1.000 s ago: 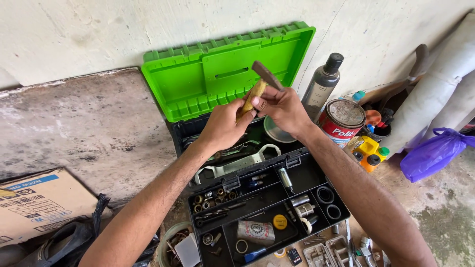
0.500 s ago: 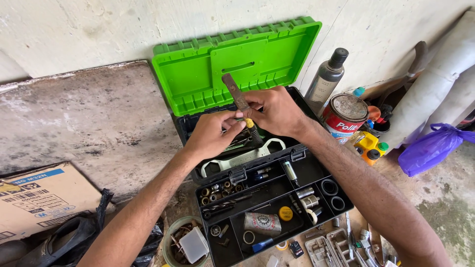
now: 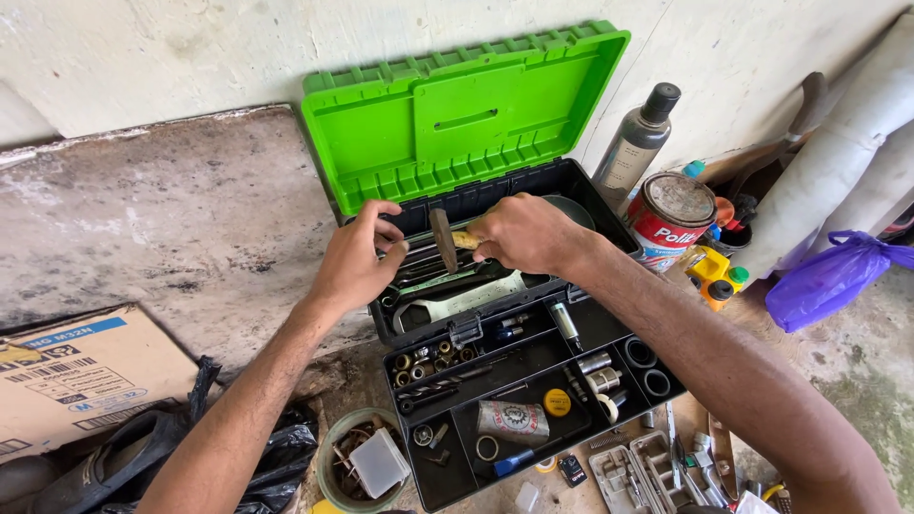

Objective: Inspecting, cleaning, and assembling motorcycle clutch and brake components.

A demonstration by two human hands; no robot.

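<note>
Over open toolbox (image 3: 609, 205), right hand (image 3: 524, 233) gripping hammer (image 3: 444, 240)

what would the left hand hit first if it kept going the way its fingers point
Probably the hammer that the right hand holds: the left hand points right, towards its head, fingertips almost touching it above the open toolbox. Depth is hard to judge.

Two bare forearms, no sleeves, hands (image 3: 357, 262) without gloves
</note>
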